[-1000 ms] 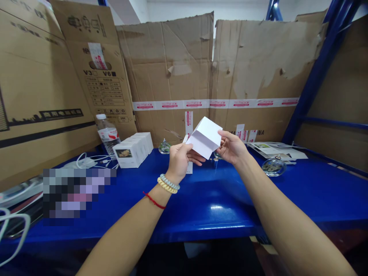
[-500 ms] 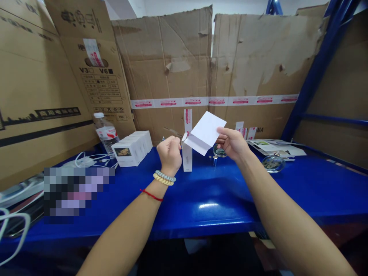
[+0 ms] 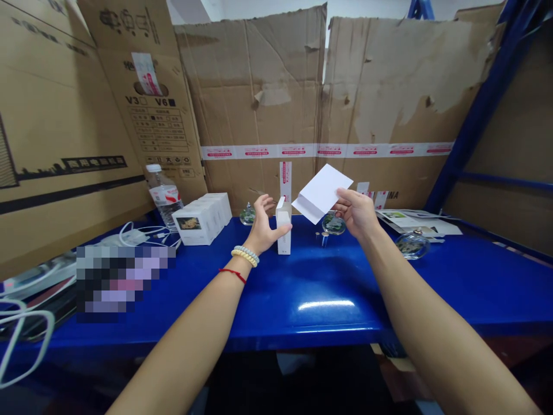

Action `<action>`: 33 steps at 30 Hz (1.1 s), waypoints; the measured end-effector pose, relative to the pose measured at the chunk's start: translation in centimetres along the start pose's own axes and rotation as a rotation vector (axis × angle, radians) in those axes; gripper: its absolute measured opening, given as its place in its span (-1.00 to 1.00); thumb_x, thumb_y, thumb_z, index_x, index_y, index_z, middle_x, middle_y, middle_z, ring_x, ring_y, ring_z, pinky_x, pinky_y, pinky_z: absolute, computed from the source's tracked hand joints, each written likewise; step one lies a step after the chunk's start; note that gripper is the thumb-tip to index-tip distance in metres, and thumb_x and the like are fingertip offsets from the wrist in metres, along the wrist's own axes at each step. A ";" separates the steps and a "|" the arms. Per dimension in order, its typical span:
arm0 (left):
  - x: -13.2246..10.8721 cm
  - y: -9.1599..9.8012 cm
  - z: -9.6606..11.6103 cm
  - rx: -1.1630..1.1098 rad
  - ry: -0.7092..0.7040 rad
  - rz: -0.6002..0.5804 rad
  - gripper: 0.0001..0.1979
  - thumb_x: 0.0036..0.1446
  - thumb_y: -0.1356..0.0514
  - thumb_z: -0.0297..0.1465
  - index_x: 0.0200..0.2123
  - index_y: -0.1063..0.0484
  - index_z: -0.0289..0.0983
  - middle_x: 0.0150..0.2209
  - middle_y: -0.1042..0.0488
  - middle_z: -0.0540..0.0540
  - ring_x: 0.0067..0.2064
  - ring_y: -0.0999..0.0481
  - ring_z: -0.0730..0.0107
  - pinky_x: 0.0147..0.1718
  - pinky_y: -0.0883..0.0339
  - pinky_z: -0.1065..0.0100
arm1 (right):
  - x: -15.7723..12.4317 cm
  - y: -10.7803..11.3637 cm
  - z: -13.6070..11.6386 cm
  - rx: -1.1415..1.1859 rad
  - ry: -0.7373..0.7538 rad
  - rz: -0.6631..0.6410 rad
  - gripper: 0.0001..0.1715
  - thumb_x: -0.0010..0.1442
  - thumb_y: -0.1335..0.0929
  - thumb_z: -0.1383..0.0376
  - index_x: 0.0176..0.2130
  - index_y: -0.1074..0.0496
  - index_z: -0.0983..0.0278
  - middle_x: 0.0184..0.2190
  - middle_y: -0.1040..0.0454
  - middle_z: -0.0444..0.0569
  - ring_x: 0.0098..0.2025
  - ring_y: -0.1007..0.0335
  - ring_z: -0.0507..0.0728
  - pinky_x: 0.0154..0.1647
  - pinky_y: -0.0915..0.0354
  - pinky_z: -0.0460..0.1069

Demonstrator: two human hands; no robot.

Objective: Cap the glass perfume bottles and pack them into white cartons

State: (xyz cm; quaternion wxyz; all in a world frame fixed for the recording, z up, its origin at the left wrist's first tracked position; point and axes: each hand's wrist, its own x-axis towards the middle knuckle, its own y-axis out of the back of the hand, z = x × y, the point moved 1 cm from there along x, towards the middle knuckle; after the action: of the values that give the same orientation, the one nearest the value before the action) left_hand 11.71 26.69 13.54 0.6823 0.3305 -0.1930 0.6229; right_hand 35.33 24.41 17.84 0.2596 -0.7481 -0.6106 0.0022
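Pinched between the thumb and fingers of my right hand (image 3: 358, 212) is a white folded card (image 3: 325, 191), tilted in the air with one flap bent down. My left hand (image 3: 261, 228) is open, thumb spread from its fingers, just left of an upright small white box (image 3: 284, 243). The box's top flaps are up, and the thumb tip overlaps its front; whether it touches, I cannot tell. Behind my left hand stands a glass bottle (image 3: 247, 215). Another glass bottle (image 3: 334, 223) is partly hidden by my right hand, with a small silver cylinder (image 3: 325, 240) before it.
White boxes (image 3: 194, 225) stand in a row at left, near a water bottle (image 3: 164, 196) and white cables (image 3: 142, 235). At right are a third glass bottle (image 3: 412, 246) and flat printed cards (image 3: 423, 222). Tall cardboard (image 3: 259, 75) walls the back of the blue table (image 3: 345, 282).
My left hand has opened from a closed fist beside the white box. My right hand has shifted slightly right with the card, away from the box's top.
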 end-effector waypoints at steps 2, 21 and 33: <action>0.1 0.1 -0.6 -0.106 0.107 -0.087 0.04 -0.26 -0.43 -0.22 0.20 0.12 -0.22 0.25 -0.13 -0.41 0.26 -0.26 -0.02 0.22 -0.16 -0.01 | 0.0 0.0 0.0 0.001 0.002 -0.003 -0.65 -0.19 -0.51 0.20 -0.46 -0.34 0.30 -0.60 -0.41 -0.09 -0.60 -0.32 -0.04 -0.69 -0.11 -0.17; 0.5 0.1 -1.8 -0.023 0.041 -0.214 0.15 -0.34 -0.51 -0.29 0.24 0.13 -0.18 0.11 -0.28 -0.29 0.15 -0.39 -0.03 0.19 -0.26 -0.16 | 0.5 0.4 -0.3 0.084 0.025 0.114 -0.72 -0.12 -0.46 0.21 -0.44 -0.35 0.30 -0.62 -0.46 -0.12 -0.64 -0.33 -0.05 -0.73 -0.07 -0.17; -0.1 -0.4 0.1 0.351 -0.308 -0.097 -0.16 -0.26 -0.48 -0.32 0.08 -0.13 -0.24 0.04 -0.34 -0.22 0.07 -0.44 0.09 0.10 -0.39 -0.01 | -0.4 -1.0 -0.1 0.107 -0.094 -0.014 -0.70 -0.14 -0.44 0.21 -0.39 -0.39 0.32 -0.60 -0.45 -0.12 -0.63 -0.28 -0.06 -0.68 -0.09 -0.15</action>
State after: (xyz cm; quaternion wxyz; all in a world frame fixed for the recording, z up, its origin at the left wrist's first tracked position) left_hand 12.14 26.56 13.43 0.6059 0.5442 -0.1675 0.5556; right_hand 34.30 24.09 18.19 0.2703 -0.7279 -0.6264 0.0684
